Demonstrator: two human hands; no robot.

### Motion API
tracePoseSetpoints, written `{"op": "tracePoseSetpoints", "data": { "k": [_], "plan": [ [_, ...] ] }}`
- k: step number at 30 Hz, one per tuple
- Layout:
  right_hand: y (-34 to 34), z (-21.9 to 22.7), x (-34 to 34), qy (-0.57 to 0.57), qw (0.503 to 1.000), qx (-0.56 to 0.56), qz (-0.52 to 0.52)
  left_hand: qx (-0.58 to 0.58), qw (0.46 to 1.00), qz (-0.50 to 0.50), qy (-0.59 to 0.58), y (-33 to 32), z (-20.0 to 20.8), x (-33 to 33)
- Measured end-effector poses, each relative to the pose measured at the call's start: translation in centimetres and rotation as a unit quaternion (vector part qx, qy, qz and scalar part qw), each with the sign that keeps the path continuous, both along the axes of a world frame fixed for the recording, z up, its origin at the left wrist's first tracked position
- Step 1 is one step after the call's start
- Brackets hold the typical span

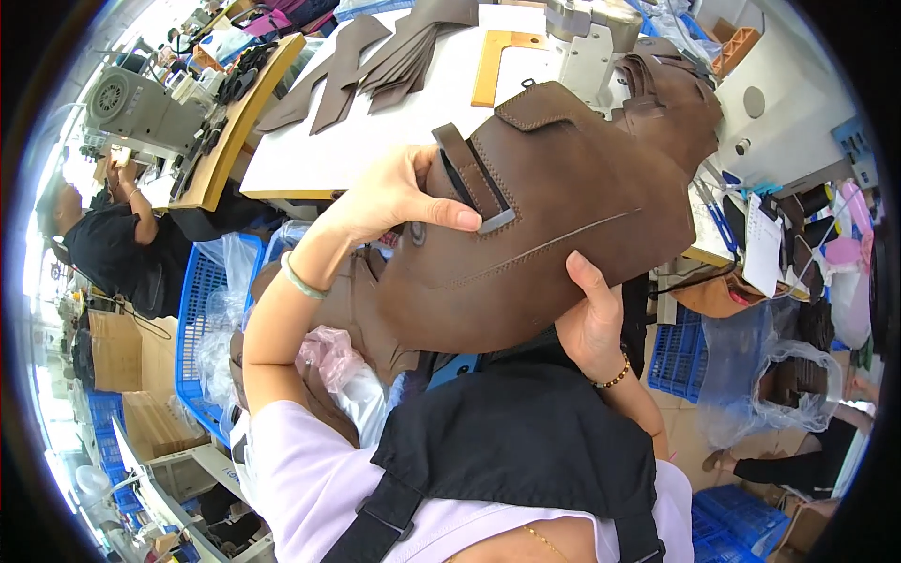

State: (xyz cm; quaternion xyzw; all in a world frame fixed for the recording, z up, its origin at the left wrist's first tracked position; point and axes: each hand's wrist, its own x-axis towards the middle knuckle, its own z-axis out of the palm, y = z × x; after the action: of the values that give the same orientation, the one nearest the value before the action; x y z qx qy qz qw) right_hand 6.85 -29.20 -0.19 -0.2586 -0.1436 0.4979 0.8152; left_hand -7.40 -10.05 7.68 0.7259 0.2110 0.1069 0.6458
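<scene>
Blue plastic forms the basket (188, 342) at left; brown leather strips (404, 66) lie on the white desk (324, 155). The left hand (387, 199) pinches a stitched leather piece (563, 178) beside its strap (471, 171), raised at the desk's front; the right hand (593, 324) clasps the piece's lower edge.

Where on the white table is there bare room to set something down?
The widest visible bare patch of the white table lies between the brown strips and the left hand; another, between the strips and the yellow bracket. It is crowded by the sewing machine, where brown pieces are heaped; the held brown panel hides some.
</scene>
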Motion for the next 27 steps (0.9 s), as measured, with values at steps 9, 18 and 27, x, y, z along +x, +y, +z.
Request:
{"op": "tracePoseSetpoints", "data": {
  "k": [9, 18, 27],
  "plan": [
    [-0.4, -0.4, -1.4, -0.062, 0.997, -0.04, -0.026, -0.026, 0.999, 0.043, -0.012, -1.8, -2.5, -0.2],
    [-0.7, -0.4, -1.0, -0.136, 0.987, -0.09, -0.004, -0.003, 0.997, 0.013, 0.071, -3.9, -2.3, -0.2],
    [-1.2, -0.8, -0.3, 0.148, 0.967, -0.086, 0.19, -0.03, 0.995, 0.011, 0.092, -4.4, -1.8, -0.4]
  ]
}}
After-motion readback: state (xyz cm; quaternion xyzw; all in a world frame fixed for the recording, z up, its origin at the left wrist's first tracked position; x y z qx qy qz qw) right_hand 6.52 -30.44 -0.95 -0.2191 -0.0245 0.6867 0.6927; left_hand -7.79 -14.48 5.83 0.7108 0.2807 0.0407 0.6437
